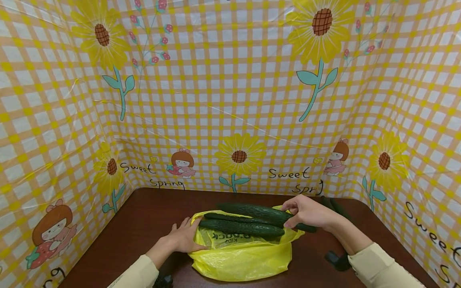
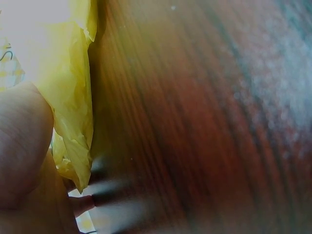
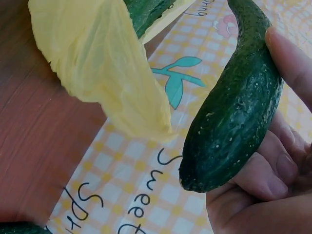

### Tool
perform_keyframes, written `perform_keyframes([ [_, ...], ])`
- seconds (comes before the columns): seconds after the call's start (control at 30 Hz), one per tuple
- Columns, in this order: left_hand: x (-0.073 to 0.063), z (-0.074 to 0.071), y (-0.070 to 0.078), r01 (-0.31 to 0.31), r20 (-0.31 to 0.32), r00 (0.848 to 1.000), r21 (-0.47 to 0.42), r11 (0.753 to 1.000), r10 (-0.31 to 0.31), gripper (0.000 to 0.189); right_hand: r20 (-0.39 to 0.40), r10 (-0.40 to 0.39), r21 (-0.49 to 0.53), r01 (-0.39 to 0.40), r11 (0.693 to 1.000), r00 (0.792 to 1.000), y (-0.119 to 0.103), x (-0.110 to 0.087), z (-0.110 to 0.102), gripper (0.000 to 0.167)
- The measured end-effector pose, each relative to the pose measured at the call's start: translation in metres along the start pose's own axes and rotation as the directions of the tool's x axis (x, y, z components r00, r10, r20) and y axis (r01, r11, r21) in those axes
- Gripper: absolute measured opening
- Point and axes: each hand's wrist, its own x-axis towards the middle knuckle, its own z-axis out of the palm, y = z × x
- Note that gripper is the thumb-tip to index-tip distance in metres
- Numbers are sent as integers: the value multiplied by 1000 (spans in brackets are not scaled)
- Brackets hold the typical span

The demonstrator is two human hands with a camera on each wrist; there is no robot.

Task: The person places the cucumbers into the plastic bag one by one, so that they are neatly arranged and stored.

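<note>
Two-handed handling of cucumbers at a yellow plastic bag. R hand (image 1: 306, 213): closed in a narrow grip on one cucumber (held cuke) (image 1: 257, 211), thumb on one side, fingers on the other, near the cuke's R end; most of its length runs out to the L of this hand, above the far side of the bag, slightly blurred in the head view. In the R wrist view the held cuke is dark green, curved, w/ pale specks, its blunt end pointing away from the thumb tip.

L hand (image 1: 185, 237): spread wide at the L end of the yellow bag (image 1: 241, 262), thumb along the near rim, fingers at the outer L edge; the L wrist view shows yellow plastic next to the thumb. The bag mouth gapes btw the two hands; dark lettering shows inside.

Two more cukes (image 1: 241, 228) lie in the mouth, side by side, btw L hand and R hand, the nearer one fully seen, the farther partly hidden. Addl. dark green cukes (image 1: 335, 206) lie on the bench (image 1: 144, 224) beyond the R forearm; exact no. unclear. A dark object (image 1: 336, 261) sits beside the R wrist, its nature unclear. Checked cloth (image 1: 230, 100) w/ sunflowers stands beyond both hands and at either side.
</note>
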Motion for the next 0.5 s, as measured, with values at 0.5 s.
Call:
perform_keyframes([
  [0.5,2,2,-3,2,13,1000,-23,1000,-2,105,67,-39,-11,39,999,997,-2,27,25,48],
])
